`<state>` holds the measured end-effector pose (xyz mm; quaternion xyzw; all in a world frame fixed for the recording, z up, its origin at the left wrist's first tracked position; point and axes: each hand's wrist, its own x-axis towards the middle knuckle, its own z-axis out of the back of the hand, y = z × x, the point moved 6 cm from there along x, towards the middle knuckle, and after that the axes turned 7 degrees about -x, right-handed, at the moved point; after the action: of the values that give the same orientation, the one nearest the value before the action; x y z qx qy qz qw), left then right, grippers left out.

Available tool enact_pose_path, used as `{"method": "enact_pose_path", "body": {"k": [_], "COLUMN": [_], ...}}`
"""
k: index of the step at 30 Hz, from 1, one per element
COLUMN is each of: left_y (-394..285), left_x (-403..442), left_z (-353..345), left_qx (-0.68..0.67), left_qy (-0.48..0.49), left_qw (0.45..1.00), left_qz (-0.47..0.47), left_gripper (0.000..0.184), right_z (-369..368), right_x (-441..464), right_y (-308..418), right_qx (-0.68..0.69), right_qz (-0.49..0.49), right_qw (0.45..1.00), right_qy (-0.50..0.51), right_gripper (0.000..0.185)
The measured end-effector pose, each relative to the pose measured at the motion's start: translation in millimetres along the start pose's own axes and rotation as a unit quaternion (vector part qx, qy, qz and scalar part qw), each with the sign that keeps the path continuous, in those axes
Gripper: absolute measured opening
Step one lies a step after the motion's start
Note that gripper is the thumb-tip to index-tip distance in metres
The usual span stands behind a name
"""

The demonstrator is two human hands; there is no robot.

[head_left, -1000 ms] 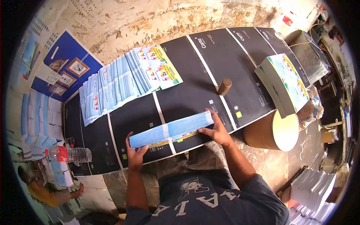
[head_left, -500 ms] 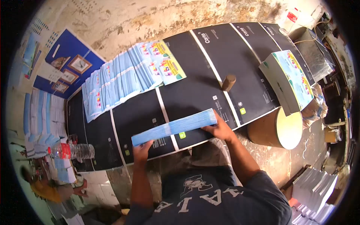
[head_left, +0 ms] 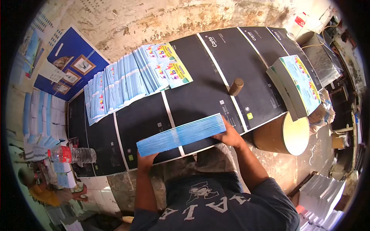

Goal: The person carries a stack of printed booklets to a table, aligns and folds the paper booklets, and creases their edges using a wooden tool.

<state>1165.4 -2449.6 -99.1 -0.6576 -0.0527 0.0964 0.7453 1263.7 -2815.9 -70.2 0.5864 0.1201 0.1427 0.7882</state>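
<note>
Just above the near edge of the black table (head_left: 200, 96) is a stack of blue-edged booklets (head_left: 181, 134), its many folded edges facing up. My left hand (head_left: 146, 159) grips its left end from below, fingers mostly hidden by the stack. At the opposite end, my right hand (head_left: 230, 134) is closed around the right side, thumb underneath. Beyond it, a long fanned row of similar booklets (head_left: 121, 82) lies on the table, with colourful yellow and blue covers showing at its right end.
A short wooden cylinder (head_left: 236, 86) stands mid-table. To the right is a tall pile of booklets (head_left: 295, 86), with a round drum (head_left: 283, 134) below the table edge. A plastic bottle (head_left: 73, 154) lies at left. Another person (head_left: 46, 192) is at lower left; paper stacks (head_left: 322, 194) sit lower right.
Between my hands the booklet stack has tipped and dropped slightly, so a broader band of its blue edges shows. Both hands have kept hold of its ends.
</note>
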Motion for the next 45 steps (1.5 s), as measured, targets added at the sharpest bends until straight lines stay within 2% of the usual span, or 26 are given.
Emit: {"method": "enact_pose_path", "body": {"k": [5,7,11,13,14,16,18,19,20,21,23,24,26,27,28,29,30,31,32,33,35,37,38,40,42,45], "left_y": [6.0,8.9,4.1,2.1,-19.7,-25.2,-27.2,-32.6,-15.2,-3.1,-9.9,-9.2,-22.5,-22.5,-22.6,-19.8,-21.1,-23.1,-21.3,-23.1,-21.5,-27.9,-21.7,-12.7,-15.7,1.5], "left_x": [-0.6,3.7,14.9,18.9,22.0,33.9,50.9,60.0,74.8,87.5,98.0,102.8,107.5,111.2,112.9,112.2,110.6,107.8,105.0,105.9,105.0,102.9,105.4,106.7,109.0,110.9], "left_z": [5.9,4.5,-6.6,-6.5,-9.6,9.9,27.9,28.9,31.8,34.7,30.7,26.5,23.8,28.6,30.7,31.0,30.8,30.8,28.7,27.4,22.9,26.7,30.7,28.1,28.7,33.5], "left_qx": [0.099,0.043,-0.032,-0.073,-0.086,-0.081,-0.094,-0.084,-0.075,-0.016,0.219,0.216,0.468,0.465,0.481,0.496,0.474,0.459,0.482,0.506,0.521,0.55,0.553,0.546,0.561,0.534], "left_qy": [0.008,0.0,-0.013,-0.043,-0.092,-0.051,-0.023,0.008,0.007,-0.015,-0.093,-0.096,-0.128,-0.134,-0.13,-0.125,-0.138,-0.158,-0.167,-0.18,-0.161,-0.173,-0.17,-0.157,-0.102,-0.153], "left_qw": [0.994,0.999,0.999,0.996,0.989,0.993,0.995,0.996,0.997,0.999,0.969,0.969,0.874,0.874,0.865,0.856,0.86,0.857,0.844,0.827,0.819,0.79,0.796,0.811,0.813,0.814], "left_qz": [-0.04,0.033,0.022,-0.029,-0.078,-0.064,-0.018,0.02,-0.015,-0.027,0.069,0.072,-0.042,-0.042,-0.062,-0.077,-0.129,-0.175,-0.168,-0.164,-0.18,-0.206,-0.18,-0.143,-0.119,-0.169], "left_gripper": [0.032,0.031,0.032,0.042,0.038,0.042,0.04,0.04,0.038,0.036,0.04,0.04,0.048,0.048,0.051,0.053,0.051,0.052,0.048,0.044,0.04,0.031,0.032,0.033,0.034,0.036], "right_z": [0.6,-0.1,-1.9,-5.3,-12.4,-33.1,-67.9,-80.7,-97.1,-110.0,-129.8,-138.1,-160.2,-143.4,-125.9,-111.8,-96.9,-105.5,-112.0,-139.8,-215.1,-285.6,-293.5,-292.5,-289.9,-277.6], "right_x": [4.9,7.3,7.9,2.2,2.7,-16.9,-50.2,-68.7,-73.7,-85.3,-96.7,-98.2,-101.2,-85.2,-66.5,-56.2,-28.9,2.4,31.9,64.1,126.7,185.3,190.1,182.9,174.4,160.1], "right_y": [0.2,4.2,16.0,9.1,2.7,-12.6,-24.7,-44.1,-29.3,-10.8,-10.8,-9.0,-8.4,7.1,44.8,77.5,108.7,127.9,148.1,166.2,176.5,114.7,109.1,98.2,90.0,95.1], "right_qx": [-0.046,-0.043,-0.041,-0.053,-0.062,-0.023,0.159,0.144,0.179,0.214,0.056,0.002,0.099,0.095,-0.063,-0.216,-0.187,-0.117,-0.052,0.054,0.013,-0.028,-0.026,-0.104,-0.114,-0.14], "right_qz": [0.008,0.008,-0.01,-0.029,-0.045,-0.032,-0.107,-0.165,-0.176,-0.217,-0.139,-0.111,-0.327,-0.324,-0.252,-0.166,-0.194,-0.132,-0.06,0.109,0.217,0.263,0.255,0.32,0.33,0.374], "right_qw": [0.998,0.998,0.999,0.998,0.997,0.999,0.981,0.975,0.968,0.952,0.988,0.993,0.93,0.932,0.905,0.81,0.836,0.889,0.925,0.95,0.938,0.937,0.938,0.911,0.916,0.9], "right_qy": [0.041,0.048,0.023,0.006,-0.006,-0.031,-0.042,-0.046,-0.011,-0.029,0.023,0.039,0.133,0.136,0.338,0.519,0.479,0.423,0.371,0.286,0.271,0.226,0.235,0.236,0.196,0.172], "right_gripper": [0.059,0.058,0.047,0.041,0.037,0.037,0.04,0.036,0.037,0.039,0.04,0.041,0.038,0.038,0.043,0.048,0.055,0.061,0.066,0.07,0.078,0.087,0.087,0.097,0.099,0.105]}}
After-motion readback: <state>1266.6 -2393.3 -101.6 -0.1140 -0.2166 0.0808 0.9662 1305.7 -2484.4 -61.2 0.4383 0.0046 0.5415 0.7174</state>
